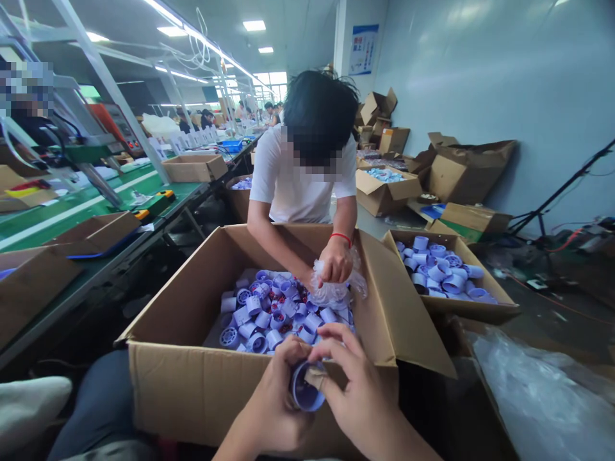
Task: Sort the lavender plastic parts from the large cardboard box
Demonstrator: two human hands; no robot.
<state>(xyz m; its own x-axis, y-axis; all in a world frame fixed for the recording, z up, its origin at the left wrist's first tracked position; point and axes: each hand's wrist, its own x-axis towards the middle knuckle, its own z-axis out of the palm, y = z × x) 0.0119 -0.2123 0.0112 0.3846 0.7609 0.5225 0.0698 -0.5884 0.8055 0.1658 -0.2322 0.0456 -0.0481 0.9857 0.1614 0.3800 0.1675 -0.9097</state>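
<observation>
My left hand (276, 397) and my right hand (358, 390) both grip one lilac plastic ring-shaped cap (305, 387) just over the near wall of a big cardboard box (182, 378). Fingers of both hands curl round the cap's rim. Inside the box lies a heap of several similar lilac caps (276, 310). Across the box a person in a white T-shirt (298, 186) bends over it, their hand (336, 259) with a red wrist string clutching a clear plastic bag (331, 291).
A second open box of lilac caps (444, 269) stands to the right. Clear plastic sheeting (542, 397) lies at the lower right. A green conveyor bench (86, 205) with cartons runs along the left. More cartons (461, 169) pile against the right wall. A tripod (552, 205) stands beyond.
</observation>
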